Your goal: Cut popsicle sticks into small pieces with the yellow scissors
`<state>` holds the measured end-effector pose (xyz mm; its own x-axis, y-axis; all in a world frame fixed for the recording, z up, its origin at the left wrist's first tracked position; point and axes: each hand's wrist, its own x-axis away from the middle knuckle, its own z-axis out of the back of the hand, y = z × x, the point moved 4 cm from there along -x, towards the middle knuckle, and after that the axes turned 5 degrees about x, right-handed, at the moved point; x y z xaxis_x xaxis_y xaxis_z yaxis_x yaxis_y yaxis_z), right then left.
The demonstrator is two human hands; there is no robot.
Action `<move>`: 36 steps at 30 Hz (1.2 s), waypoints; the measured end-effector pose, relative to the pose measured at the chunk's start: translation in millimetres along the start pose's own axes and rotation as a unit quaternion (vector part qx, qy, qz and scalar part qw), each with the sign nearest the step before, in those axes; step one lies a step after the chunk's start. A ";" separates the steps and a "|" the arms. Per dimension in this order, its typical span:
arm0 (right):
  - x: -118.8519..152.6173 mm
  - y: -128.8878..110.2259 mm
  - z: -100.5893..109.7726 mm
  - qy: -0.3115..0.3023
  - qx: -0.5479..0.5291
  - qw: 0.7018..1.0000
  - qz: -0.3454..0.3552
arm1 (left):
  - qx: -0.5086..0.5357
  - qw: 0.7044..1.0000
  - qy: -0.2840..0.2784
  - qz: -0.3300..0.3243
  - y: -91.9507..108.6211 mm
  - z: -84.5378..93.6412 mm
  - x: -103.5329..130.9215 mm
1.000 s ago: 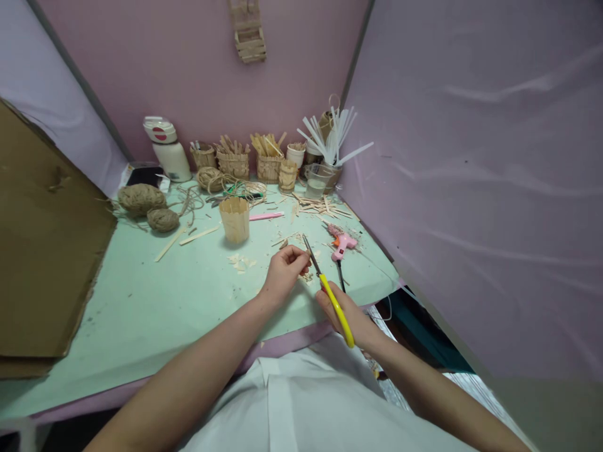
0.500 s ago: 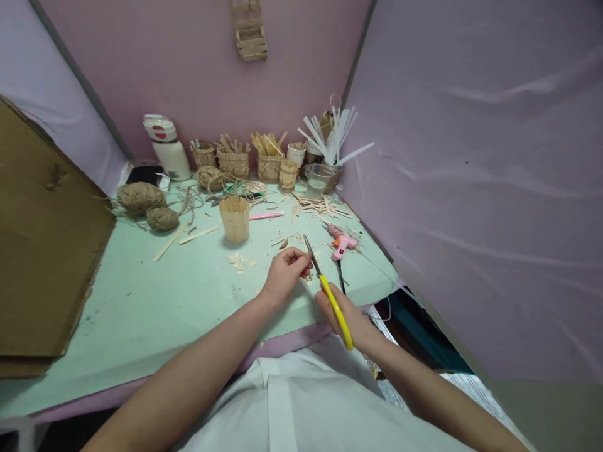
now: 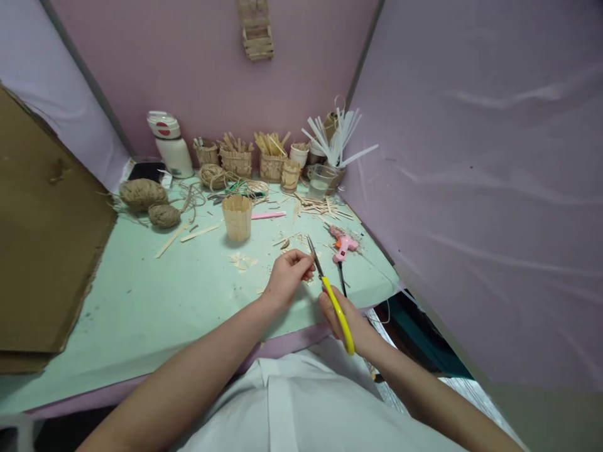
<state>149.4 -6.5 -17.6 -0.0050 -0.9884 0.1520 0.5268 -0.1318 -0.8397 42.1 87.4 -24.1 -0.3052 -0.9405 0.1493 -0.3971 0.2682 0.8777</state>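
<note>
Scissors point(image 3: 330, 294) | yellow handles, dark blades | right hand point(image 3: 346, 320) grip clamped | left hand point(image 3: 287, 276) pinched

2 twine balls point(image 3: 142, 193), 1 pink glue gun point(image 3: 343, 247), 1 yellow-handled scissors point(image 3: 332, 299)

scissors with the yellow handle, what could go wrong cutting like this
The left hand pinches a tiny piece right against the blades of the scissors, so the fingertips could get nipped. Offcuts may fly among the scraps already on the table. The right hand works near the glue gun cord, which might snag.
</note>
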 end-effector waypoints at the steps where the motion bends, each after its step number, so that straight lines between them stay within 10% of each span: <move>1: 0.0 0.6 0.0 0.005 0.001 1.000 0.001 | 0.001 1.000 0.002 0.001 0.5 -0.2 0.5; 36: 0.2 16.9 20.3 -0.030 0.065 0.997 -0.012 | -0.091 0.990 -0.103 0.036 8.9 2.5 -5.4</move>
<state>175.5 -7.4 -21.2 0.0305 -0.9782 0.2056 0.6337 -0.1401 -0.7608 38.0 95.4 -18.2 -0.5043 -0.8529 0.1351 -0.2108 0.2733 0.9386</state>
